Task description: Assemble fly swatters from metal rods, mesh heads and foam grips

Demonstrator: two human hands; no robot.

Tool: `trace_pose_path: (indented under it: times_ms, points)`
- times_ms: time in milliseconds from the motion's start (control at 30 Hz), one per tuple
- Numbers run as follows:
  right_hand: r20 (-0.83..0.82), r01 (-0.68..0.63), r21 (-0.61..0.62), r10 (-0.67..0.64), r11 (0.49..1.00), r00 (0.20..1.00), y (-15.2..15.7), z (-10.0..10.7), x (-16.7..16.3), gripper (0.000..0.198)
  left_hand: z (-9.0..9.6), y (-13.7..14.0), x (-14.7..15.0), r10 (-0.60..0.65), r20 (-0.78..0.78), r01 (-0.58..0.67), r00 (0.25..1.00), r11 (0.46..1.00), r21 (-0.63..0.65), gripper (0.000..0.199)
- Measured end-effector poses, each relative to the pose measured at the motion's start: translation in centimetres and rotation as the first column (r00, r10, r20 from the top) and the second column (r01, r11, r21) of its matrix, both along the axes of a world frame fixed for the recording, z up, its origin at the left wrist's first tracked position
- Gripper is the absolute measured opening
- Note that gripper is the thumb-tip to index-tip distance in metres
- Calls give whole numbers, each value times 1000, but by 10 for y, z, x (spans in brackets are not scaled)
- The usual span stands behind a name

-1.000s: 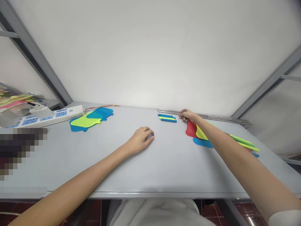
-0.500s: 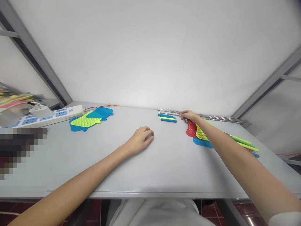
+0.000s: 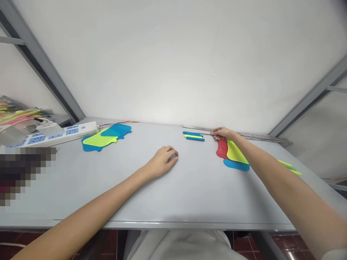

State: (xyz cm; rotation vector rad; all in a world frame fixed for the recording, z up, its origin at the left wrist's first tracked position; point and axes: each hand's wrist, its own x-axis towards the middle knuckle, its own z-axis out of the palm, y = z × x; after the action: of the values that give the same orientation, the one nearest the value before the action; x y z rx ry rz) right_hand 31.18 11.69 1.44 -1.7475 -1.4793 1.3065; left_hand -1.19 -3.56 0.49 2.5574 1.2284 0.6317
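Head view: my right grip (image 3: 221,133) is at the back of the bench (image 3: 173,195), with thumb and fingers pinched together on one thin rod (image 3: 207,134). It lies just in front of the other metal rods (image 3: 260,137), which run along the foot of the white wall (image 3: 173,72). My hand hides part of them.

My left grip (image 3: 161,160) rests near the middle of the bench. Its fingers are curled, with a gap to the thumb, and I hold nothing in it.

Just left of my right hand are three short tubes (image 3: 195,138), blue and yellow. Right below that hand are a red swatter (image 3: 222,150), a yellow swatter (image 3: 238,153) and a blue swatter (image 3: 235,165), close together. My right arm gets in the way and covers part of them. Past it, some green and yellow handles (image 3: 290,166) poke out.

Far to my left, flat blue and yellow flaps (image 3: 101,139) lie in a pile, right beside a white power strip (image 3: 72,131). Thin red and yellow wires (image 3: 121,122) run behind the flaps.
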Motion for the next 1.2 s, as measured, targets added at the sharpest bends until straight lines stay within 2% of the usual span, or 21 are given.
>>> trace_pose_path:
  times_ms: [233,433,733,933,1067,1200]
  points:
    - [106,11,110,-23,994,994,-3,1,21,20,-2,1,0,2,-1,-2,1000,1000,7,22]
    - [217,-57,127,28,990,976,-6,-1,35,29,0,1,0,3,12,-3,1000,1000,3,23]
    - [348,-139,217,56,966,936,1,-16,31,26,-1,1,0,1,9,-1,1000,1000,3,22]
    - [410,-148,321,3,935,912,-2,-16,31,33,-2,1,0,5,21,-5,1000,1000,4,23]
    - [433,-131,348,-35,928,901,-3,-20,33,42,-3,2,0,2,13,-2,1000,1000,7,23]
    - [460,-136,376,-57,916,886,-1,-22,32,39,-4,4,-2,-5,2,5,1000,1000,3,21]
